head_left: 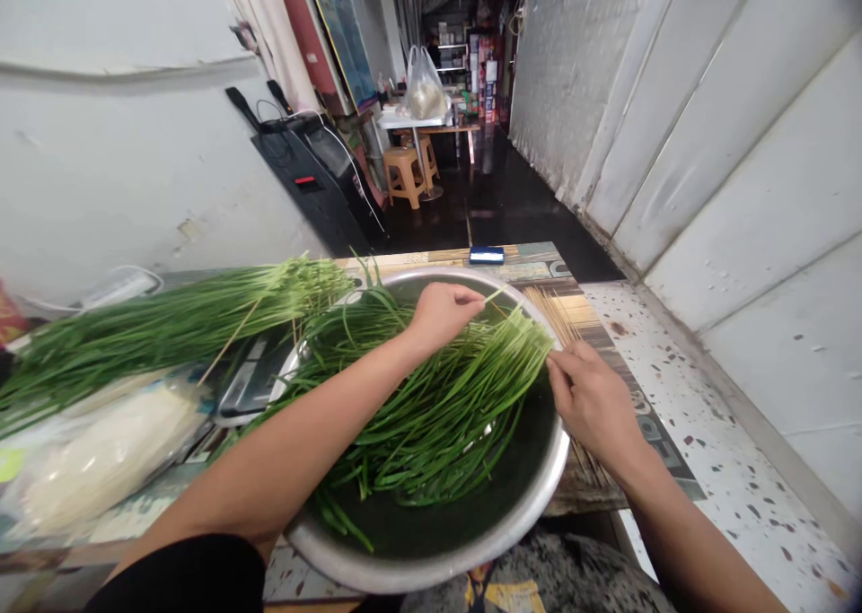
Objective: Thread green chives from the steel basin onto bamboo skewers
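A wide metal basin [539,496] sits in front of me, filled with long green chive stalks [444,398]. My left hand [441,312] reaches across the basin and pinches the end of a stalk near the far rim. At the basin's right rim my right hand [593,398] has its fingers closed on the cut ends of the stalks. Thin bamboo skewers [556,312] lie on the table just beyond the right hand.
A second heap of green stalks [154,326] lies on the table to the left, above a plastic bag of pale food [101,451]. A blue object [486,255] rests at the table's far edge. Down the corridor stand an orange stool [406,175] and a table with a bag.
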The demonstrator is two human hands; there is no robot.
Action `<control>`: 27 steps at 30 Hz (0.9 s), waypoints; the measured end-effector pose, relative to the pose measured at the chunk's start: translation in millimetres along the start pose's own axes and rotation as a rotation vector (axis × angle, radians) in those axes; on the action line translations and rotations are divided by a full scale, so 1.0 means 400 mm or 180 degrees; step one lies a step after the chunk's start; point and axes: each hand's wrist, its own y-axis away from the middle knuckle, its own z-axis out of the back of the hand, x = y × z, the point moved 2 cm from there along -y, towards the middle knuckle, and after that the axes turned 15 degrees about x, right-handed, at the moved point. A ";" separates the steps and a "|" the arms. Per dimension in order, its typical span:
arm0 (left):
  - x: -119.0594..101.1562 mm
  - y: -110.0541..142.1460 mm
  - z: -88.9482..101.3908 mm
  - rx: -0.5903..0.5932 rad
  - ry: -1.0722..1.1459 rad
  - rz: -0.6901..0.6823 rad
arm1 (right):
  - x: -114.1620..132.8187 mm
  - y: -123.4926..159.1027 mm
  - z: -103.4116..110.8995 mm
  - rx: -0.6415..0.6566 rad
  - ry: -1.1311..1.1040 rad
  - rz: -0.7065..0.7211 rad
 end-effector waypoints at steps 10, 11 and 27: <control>0.004 0.001 0.000 -0.0019 0.0321 0.0094 | -0.004 0.000 -0.003 -0.0073 0.0065 0.0058; 0.003 0.001 0.001 -0.0011 0.0332 0.0100 | -0.004 0.000 -0.003 -0.0072 0.0079 0.0056; -0.004 -0.012 -0.002 0.0957 0.0322 -0.0131 | -0.005 0.001 -0.002 -0.0132 -0.0131 0.0103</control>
